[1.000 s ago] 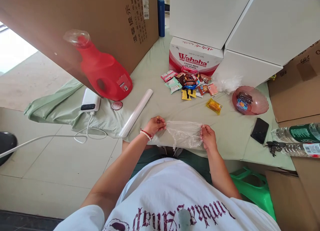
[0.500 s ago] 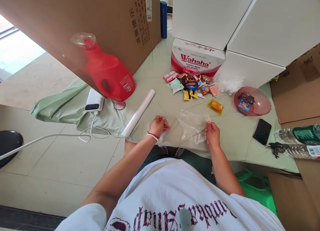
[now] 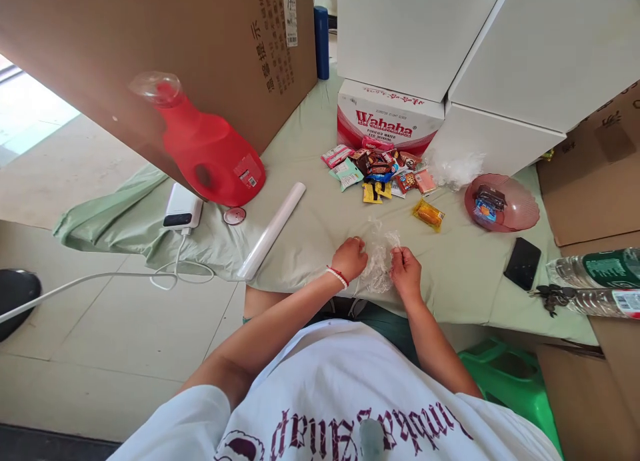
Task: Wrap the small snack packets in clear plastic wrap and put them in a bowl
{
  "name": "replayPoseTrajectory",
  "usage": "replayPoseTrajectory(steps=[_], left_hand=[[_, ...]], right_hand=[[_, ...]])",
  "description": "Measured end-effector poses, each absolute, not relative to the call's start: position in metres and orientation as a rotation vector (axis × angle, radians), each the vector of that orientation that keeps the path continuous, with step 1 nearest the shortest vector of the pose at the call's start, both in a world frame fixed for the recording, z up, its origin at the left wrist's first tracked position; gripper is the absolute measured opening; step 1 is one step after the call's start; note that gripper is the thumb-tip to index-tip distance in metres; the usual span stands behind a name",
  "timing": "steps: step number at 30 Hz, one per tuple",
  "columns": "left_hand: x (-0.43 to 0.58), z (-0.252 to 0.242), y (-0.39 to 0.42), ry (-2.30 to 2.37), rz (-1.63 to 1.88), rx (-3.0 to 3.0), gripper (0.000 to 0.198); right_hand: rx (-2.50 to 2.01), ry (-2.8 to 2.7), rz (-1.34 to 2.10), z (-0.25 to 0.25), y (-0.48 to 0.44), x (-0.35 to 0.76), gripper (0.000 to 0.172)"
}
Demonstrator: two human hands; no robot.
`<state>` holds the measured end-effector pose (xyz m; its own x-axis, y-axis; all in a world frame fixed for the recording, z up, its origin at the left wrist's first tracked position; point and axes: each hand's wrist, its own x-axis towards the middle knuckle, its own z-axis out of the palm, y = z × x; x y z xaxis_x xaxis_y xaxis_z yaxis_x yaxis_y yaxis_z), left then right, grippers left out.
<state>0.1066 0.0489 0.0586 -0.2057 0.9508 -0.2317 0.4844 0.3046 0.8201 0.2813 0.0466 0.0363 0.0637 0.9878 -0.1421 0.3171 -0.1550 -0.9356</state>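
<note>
Clear plastic film (image 3: 379,269) lies bunched and crumpled between my two hands, near the front edge of the cloth-covered table. My left hand (image 3: 350,258) has its fingers closed on the film's left side. On the other side my right hand (image 3: 406,273) pinches the film between thumb and fingers. To the left of my hands a white roll (image 3: 273,231) lies slantwise on the cloth. A yellow packaged snack (image 3: 429,215) rests just beyond my right hand, in front of a pile of small wrapped snacks (image 3: 379,166).
A pink bowl (image 3: 527,204) with a few wrapped snacks stands right, near a black phone (image 3: 523,263) and plastic bottles (image 3: 613,269). More crumpled film (image 3: 456,168) lies beside the Wahaha box (image 3: 390,118). Left are a red jug (image 3: 215,154) and a power bank (image 3: 183,206).
My left hand has moved right to the film, and my right hand slightly left. The film, spread wider before, is now gathered into a narrower bunch between them.
</note>
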Motion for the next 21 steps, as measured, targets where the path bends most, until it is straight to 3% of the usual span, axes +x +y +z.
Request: replayPoseTrajectory(steps=[2, 8, 12, 14, 17, 18, 21], left_hand=[[0.112, 0.063, 0.044, 1.821, 0.857, 1.275, 0.009], [0.135, 0.073, 0.024, 1.625, 0.879, 1.213, 0.068], [0.139, 0.067, 0.027, 1.526, 0.948, 1.126, 0.086], [0.134, 0.06, 0.032, 1.514, 1.041, 1.069, 0.065], [0.117, 0.049, 0.042, 1.589, 1.123, 0.967, 0.017], [0.109, 0.046, 0.044, 1.623, 1.127, 0.933, 0.011], [0.082, 0.04, 0.051, 1.711, 1.122, 0.848, 0.015]], right_hand=[[-1.595, -1.453, 1.021, 0.039, 0.047, 0.283, 0.04], [-1.527, -1.653, 0.879, 0.044, 0.048, 0.271, 0.038], [-1.518, -1.721, 0.891, 0.045, 0.046, 0.258, 0.037], [-1.493, -1.716, 0.925, 0.044, 0.047, 0.256, 0.036], [-1.502, -1.602, 1.013, 0.04, 0.052, 0.261, 0.036], [-1.521, -1.547, 1.034, 0.039, 0.055, 0.265, 0.036], [-1.579, -1.416, 1.022, 0.034, 0.065, 0.279, 0.037]])
